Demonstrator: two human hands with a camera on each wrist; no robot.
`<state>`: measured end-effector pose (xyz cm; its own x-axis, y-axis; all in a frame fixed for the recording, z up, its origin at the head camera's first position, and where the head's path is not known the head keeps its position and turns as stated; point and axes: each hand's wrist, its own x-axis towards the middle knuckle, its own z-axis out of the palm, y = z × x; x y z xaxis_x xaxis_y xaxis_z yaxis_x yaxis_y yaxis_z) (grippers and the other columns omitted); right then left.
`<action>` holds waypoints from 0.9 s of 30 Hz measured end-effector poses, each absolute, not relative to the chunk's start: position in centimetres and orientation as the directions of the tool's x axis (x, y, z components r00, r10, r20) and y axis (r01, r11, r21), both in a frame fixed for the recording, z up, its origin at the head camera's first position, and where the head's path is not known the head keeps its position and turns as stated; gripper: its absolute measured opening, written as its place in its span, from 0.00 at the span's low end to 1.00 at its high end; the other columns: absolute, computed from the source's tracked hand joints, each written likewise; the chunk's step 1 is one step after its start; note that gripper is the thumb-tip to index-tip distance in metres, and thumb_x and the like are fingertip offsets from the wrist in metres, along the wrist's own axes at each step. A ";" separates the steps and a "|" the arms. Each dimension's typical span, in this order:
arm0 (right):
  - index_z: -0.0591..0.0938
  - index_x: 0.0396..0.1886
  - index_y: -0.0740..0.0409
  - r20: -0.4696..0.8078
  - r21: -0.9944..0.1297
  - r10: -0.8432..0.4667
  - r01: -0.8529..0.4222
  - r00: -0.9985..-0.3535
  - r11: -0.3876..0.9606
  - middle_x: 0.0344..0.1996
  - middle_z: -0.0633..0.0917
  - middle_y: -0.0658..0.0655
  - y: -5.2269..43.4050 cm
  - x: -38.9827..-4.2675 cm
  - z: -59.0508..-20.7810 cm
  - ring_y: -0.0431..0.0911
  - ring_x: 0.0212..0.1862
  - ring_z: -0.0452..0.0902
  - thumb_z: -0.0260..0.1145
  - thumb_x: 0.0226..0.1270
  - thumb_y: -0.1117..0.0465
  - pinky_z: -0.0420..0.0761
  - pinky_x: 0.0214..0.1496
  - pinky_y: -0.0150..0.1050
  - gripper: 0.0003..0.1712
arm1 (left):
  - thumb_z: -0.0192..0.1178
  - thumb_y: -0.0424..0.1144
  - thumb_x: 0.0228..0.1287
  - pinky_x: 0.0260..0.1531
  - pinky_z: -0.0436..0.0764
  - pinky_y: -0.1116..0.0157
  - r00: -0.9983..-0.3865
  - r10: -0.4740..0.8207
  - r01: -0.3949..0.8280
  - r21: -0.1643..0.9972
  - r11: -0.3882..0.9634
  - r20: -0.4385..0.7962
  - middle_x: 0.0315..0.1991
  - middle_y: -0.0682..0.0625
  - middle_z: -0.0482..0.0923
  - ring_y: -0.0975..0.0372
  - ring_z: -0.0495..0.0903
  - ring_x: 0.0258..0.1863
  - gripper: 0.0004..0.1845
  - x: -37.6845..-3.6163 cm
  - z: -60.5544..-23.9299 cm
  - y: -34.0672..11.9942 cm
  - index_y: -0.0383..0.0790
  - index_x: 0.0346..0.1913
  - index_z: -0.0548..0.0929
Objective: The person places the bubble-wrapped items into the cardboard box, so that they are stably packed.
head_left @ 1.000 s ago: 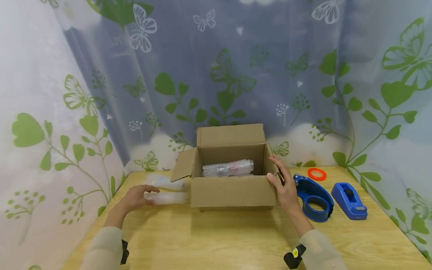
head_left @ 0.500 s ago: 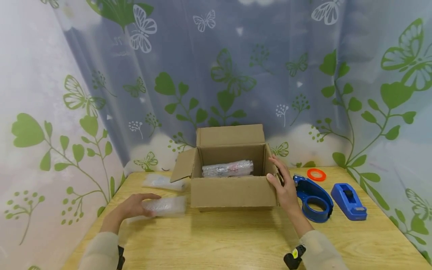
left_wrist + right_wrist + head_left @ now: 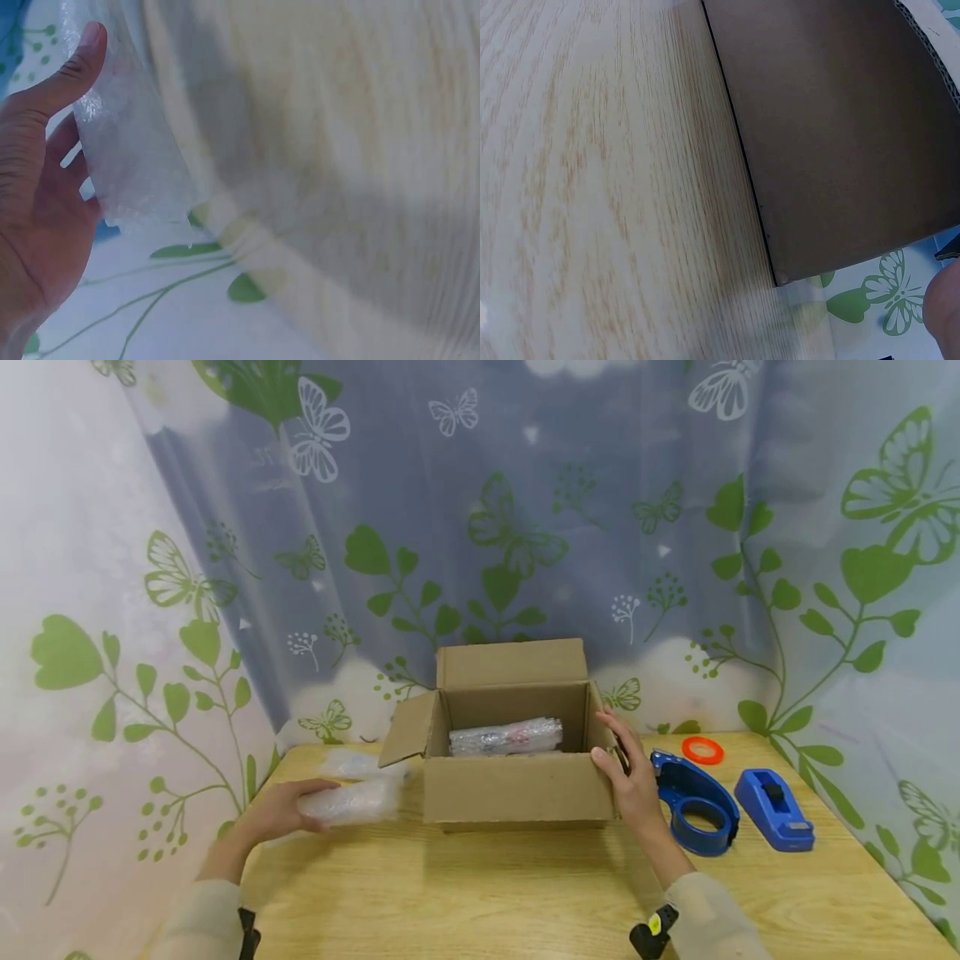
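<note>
Since earlier frame, left hand (image 3: 279, 812) and clear bubble-wrap packet (image 3: 354, 802) had moved left, farther from box (image 3: 517, 789). Left hand partly closed, thumb and fingers pinching packet's end; whether packet touched table (image 3: 480, 893), could not tell. Second packet (image 3: 351, 764) lay just behind. Right hand (image 3: 636, 785) gripped box's right rim, thumb at near corner, fingers along side. Box stood open, bubble-wrapped bundle (image 3: 506, 737) inside. Right of box: blue tape gun (image 3: 696, 789), blue tape dispenser (image 3: 774, 814), orange tape roll (image 3: 702, 761).
</note>
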<state>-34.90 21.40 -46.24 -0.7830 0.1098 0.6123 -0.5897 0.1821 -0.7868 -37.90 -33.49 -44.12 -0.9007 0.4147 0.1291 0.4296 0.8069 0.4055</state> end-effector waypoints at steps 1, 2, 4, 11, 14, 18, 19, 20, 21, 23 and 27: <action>0.73 0.76 0.55 0.612 -0.787 0.110 -0.590 -0.783 0.182 0.80 0.64 0.54 21.4 -34.9 -46.2 0.49 0.81 0.54 0.61 0.78 0.66 0.52 0.81 0.64 0.28 | 0.80 0.47 0.54 0.57 0.76 0.34 -0.901 0.413 0.431 0.400 0.809 0.134 0.64 0.31 0.78 0.31 0.75 0.63 0.37 -37.8 -43.6 -33.7 0.39 0.67 0.81; 0.73 0.76 0.55 0.612 -0.787 0.110 -0.590 -0.783 0.183 0.80 0.64 0.54 21.4 -34.9 -46.2 0.49 0.81 0.54 0.61 0.78 0.66 0.52 0.81 0.64 0.28 | 0.79 0.47 0.56 0.57 0.76 0.34 -0.905 0.403 0.422 0.401 0.813 0.135 0.65 0.30 0.77 0.30 0.74 0.63 0.37 -37.6 -43.0 -34.0 0.39 0.68 0.81; 0.73 0.76 0.54 0.614 -0.785 0.108 -0.591 -0.782 0.183 0.80 0.64 0.53 21.3 -34.8 -46.2 0.49 0.81 0.54 0.61 0.78 0.66 0.52 0.81 0.64 0.29 | 0.78 0.47 0.58 0.57 0.74 0.32 -0.915 0.380 0.401 0.407 0.820 0.137 0.67 0.29 0.75 0.28 0.71 0.65 0.38 -37.2 -42.0 -34.5 0.39 0.70 0.79; 0.72 0.76 0.57 0.611 -0.787 0.115 -0.585 -0.783 0.193 0.80 0.65 0.52 21.2 -34.6 -46.2 0.49 0.81 0.54 0.61 0.77 0.66 0.53 0.81 0.60 0.29 | 0.75 0.43 0.63 0.59 0.71 0.29 -0.911 0.362 0.409 0.342 0.846 0.196 0.68 0.26 0.72 0.26 0.69 0.65 0.36 -36.9 -39.2 -35.6 0.35 0.71 0.76; 0.72 0.76 0.57 0.603 -0.794 0.118 -0.578 -0.789 0.192 0.80 0.65 0.53 21.0 -34.4 -45.8 0.49 0.81 0.54 0.61 0.77 0.67 0.52 0.82 0.56 0.29 | 0.74 0.41 0.64 0.61 0.71 0.30 -0.909 0.351 0.410 0.327 0.852 0.227 0.68 0.25 0.71 0.27 0.68 0.66 0.36 -36.9 -37.8 -35.4 0.34 0.72 0.74; 0.71 0.76 0.62 0.591 -0.801 0.114 -0.564 -0.799 0.198 0.80 0.63 0.59 20.5 -33.2 -44.5 0.55 0.81 0.53 0.60 0.77 0.69 0.52 0.81 0.59 0.29 | 0.72 0.44 0.67 0.62 0.70 0.31 -0.905 0.350 0.415 0.319 0.852 0.243 0.70 0.26 0.70 0.28 0.67 0.67 0.36 -37.0 -36.2 -34.7 0.34 0.74 0.72; 0.71 0.76 0.63 0.586 -0.805 0.114 -0.560 -0.802 0.199 0.80 0.63 0.60 20.4 -32.9 -44.1 0.56 0.81 0.53 0.59 0.77 0.69 0.52 0.81 0.60 0.29 | 0.71 0.45 0.67 0.63 0.70 0.31 -0.903 0.353 0.419 0.316 0.851 0.246 0.70 0.27 0.70 0.28 0.67 0.68 0.37 -37.1 -35.9 -34.5 0.35 0.74 0.72; 0.71 0.75 0.63 0.581 -0.808 0.114 -0.555 -0.806 0.199 0.80 0.63 0.60 20.4 -32.6 -43.8 0.57 0.81 0.53 0.59 0.77 0.69 0.52 0.81 0.61 0.29 | 0.71 0.46 0.68 0.63 0.69 0.31 -0.902 0.355 0.421 0.317 0.850 0.246 0.71 0.27 0.70 0.28 0.67 0.68 0.37 -37.2 -35.5 -34.1 0.35 0.75 0.72; 0.71 0.75 0.64 0.580 -0.809 0.113 -0.553 -0.807 0.200 0.80 0.63 0.61 20.3 -32.3 -43.5 0.57 0.81 0.53 0.59 0.77 0.69 0.53 0.81 0.61 0.29 | 0.71 0.47 0.68 0.64 0.69 0.31 -0.902 0.356 0.422 0.321 0.848 0.245 0.71 0.28 0.69 0.29 0.67 0.68 0.37 -37.3 -35.1 -33.8 0.36 0.75 0.71; 0.71 0.75 0.64 0.576 -0.811 0.112 -0.550 -0.809 0.200 0.80 0.63 0.61 20.3 -32.1 -43.2 0.57 0.81 0.53 0.59 0.77 0.69 0.53 0.81 0.61 0.29 | 0.70 0.48 0.69 0.64 0.69 0.31 -0.901 0.360 0.425 0.324 0.845 0.243 0.72 0.29 0.69 0.30 0.67 0.69 0.37 -37.4 -34.4 -32.9 0.37 0.76 0.71; 0.72 0.76 0.60 0.589 -0.803 0.112 -0.564 -0.800 0.193 0.80 0.64 0.57 20.7 -33.2 -44.5 0.53 0.81 0.54 0.60 0.77 0.68 0.54 0.81 0.58 0.29 | 0.69 0.46 0.70 0.61 0.72 0.32 -0.885 0.380 0.454 0.319 0.832 0.268 0.72 0.30 0.70 0.31 0.73 0.65 0.38 -37.3 -33.0 -31.1 0.41 0.78 0.68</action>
<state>-33.21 20.70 -44.48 -0.8003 0.1121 0.5891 -0.5641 0.1926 -0.8029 -37.33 -31.14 -32.98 -0.8852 0.3802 0.2682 0.4540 0.8321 0.3186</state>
